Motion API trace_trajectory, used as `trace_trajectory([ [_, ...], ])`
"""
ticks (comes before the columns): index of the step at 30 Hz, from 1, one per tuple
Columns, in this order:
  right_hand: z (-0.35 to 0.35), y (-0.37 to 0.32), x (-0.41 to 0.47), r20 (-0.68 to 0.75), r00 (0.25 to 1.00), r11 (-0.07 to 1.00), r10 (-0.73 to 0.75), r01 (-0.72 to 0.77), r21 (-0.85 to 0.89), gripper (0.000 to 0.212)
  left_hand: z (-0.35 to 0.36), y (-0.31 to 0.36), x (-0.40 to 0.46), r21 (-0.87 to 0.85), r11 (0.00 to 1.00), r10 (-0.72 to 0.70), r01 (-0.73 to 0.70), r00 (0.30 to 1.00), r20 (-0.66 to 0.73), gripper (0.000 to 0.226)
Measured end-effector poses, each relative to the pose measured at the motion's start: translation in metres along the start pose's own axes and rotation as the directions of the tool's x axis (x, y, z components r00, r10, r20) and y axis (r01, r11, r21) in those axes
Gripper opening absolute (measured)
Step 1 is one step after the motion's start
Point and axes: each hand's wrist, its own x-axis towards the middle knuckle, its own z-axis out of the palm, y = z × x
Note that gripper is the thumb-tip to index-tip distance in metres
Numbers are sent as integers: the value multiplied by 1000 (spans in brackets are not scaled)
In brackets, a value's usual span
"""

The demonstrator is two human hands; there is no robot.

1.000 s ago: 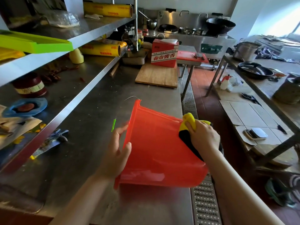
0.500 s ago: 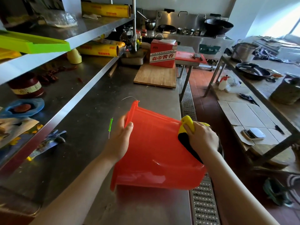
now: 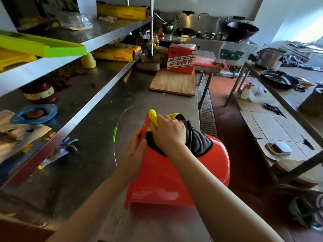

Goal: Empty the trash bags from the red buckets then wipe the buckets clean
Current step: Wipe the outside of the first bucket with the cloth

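Two hands on our red bucket (image 3: 167,177): left hand (image 3: 135,151) grips the rim, right hand (image 3: 167,132) clutches the yellow-and-grey cloth (image 3: 197,138) there; we'd press firmly, sweeping round.

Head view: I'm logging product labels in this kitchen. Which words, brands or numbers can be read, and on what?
"森帝酱香": large red characters on the white band of the red carton.
Smaller line above it on the carton: too small to read.
Cling-film rolls: red print, blurred, except perhaps "WRAP" near the end.
Jar label: unreadable.
Red bucket: no text visible.
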Motion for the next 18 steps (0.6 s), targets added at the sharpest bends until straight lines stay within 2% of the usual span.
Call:
trace_trajectory([
  [5,-6,27,-13,-35,999,999,7,-6,41,42,-1,-2,-10,-8,1000,5,-5,999,36,45],
  [7,-7,42,-20,-40,999,999,34,-33,27,43,-3,-3,-13,-36,999,-32,33,998,52,40],
  [15,-15,119,-53,-76,969,971,235,-237,-14,42,-9,4,-19,27,999,-43,41,995,91,39],
  [18,-19,142,-67,-70,952,954,299,-299,1,38,-11,13,-16,69,994,-95,90,992,84,36],
])
